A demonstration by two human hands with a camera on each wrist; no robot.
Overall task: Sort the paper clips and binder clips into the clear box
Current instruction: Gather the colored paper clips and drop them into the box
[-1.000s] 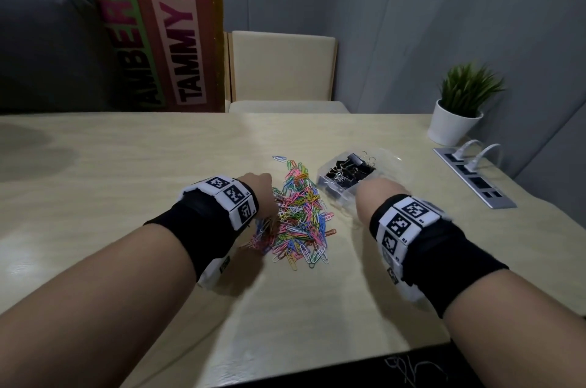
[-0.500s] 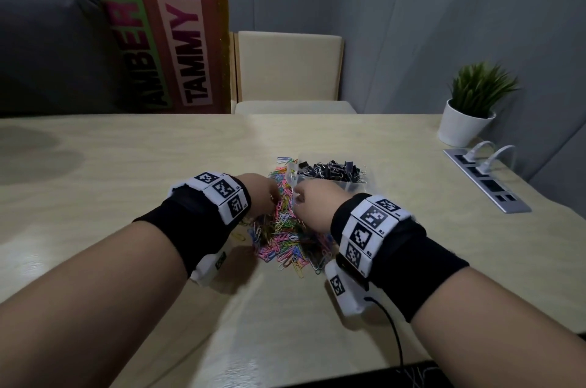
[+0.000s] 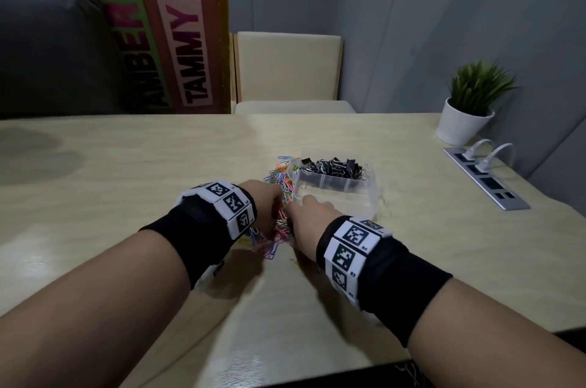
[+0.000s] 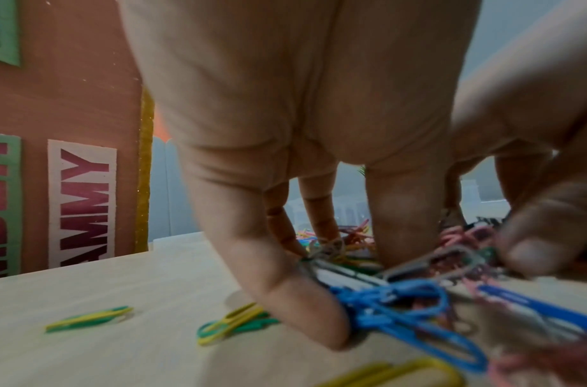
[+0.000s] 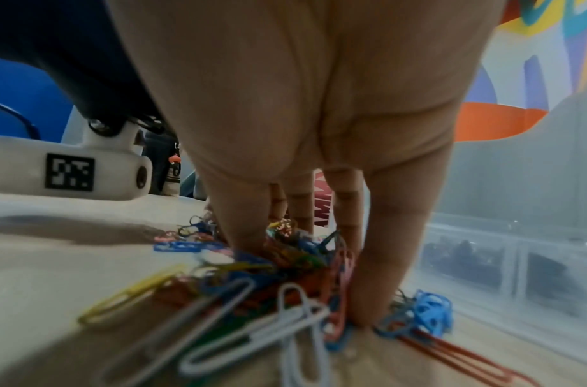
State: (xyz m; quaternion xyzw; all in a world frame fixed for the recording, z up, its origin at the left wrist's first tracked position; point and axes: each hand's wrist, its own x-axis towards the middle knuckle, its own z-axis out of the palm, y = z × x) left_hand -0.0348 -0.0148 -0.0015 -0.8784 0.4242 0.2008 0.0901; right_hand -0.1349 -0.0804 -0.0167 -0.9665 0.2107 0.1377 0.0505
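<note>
A heap of coloured paper clips (image 3: 282, 184) lies mid-table, hard against the left wall of the clear box (image 3: 364, 194). Black binder clips (image 3: 333, 165) fill the box's far compartments; its near section looks bare. My left hand (image 3: 263, 200) stands on the heap's left side, my right hand (image 3: 306, 213) on its right, close together. In the left wrist view the fingers (image 4: 285, 288) point straight down and press against blue clips (image 4: 401, 296). The right wrist view shows straight fingers (image 5: 378, 261) dug into the paper clips (image 5: 252, 275), with the box (image 5: 517, 261) just to the right.
A few yellow-green clips (image 4: 86, 318) lie loose left of the heap. A potted plant (image 3: 466, 108) and a power strip (image 3: 485, 175) with white plugs sit at the table's right edge. A cream chair (image 3: 288, 70) stands behind the table.
My right hand has left the box and come left onto the heap, facing the left hand. The box now sits square beside the clips, and the heap is pushed tighter.
</note>
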